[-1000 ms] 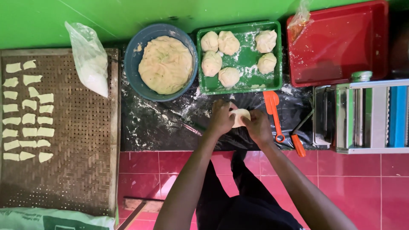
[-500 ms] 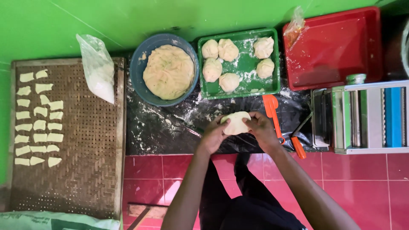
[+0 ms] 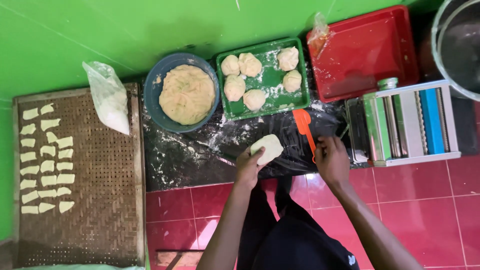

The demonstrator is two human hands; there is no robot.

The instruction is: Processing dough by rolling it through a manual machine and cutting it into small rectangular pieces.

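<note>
My left hand (image 3: 248, 165) holds a flattened piece of pale dough (image 3: 268, 147) over the floured black plastic sheet (image 3: 195, 155). My right hand (image 3: 332, 159) is off the dough, its fingers at the handle of an orange plastic scraper (image 3: 304, 126) lying on the sheet. Beyond them, a green tray (image 3: 272, 80) carries several dough balls, and a blue bowl (image 3: 152, 97) holds a large mound of dough. A metal pasta roller (image 3: 405, 122) stands right of my right hand.
A red tray (image 3: 367, 52) sits at the back right with a clear bag at its corner. A woven tray (image 3: 95, 185) on the left holds several cut dough strips. A bag of flour (image 3: 110, 102) lies beside the bowl. Red tiles cover the floor.
Both hands were pressing the dough together; now only the left hand keeps it, and the right hand has moved right to the orange scraper's handle.
</note>
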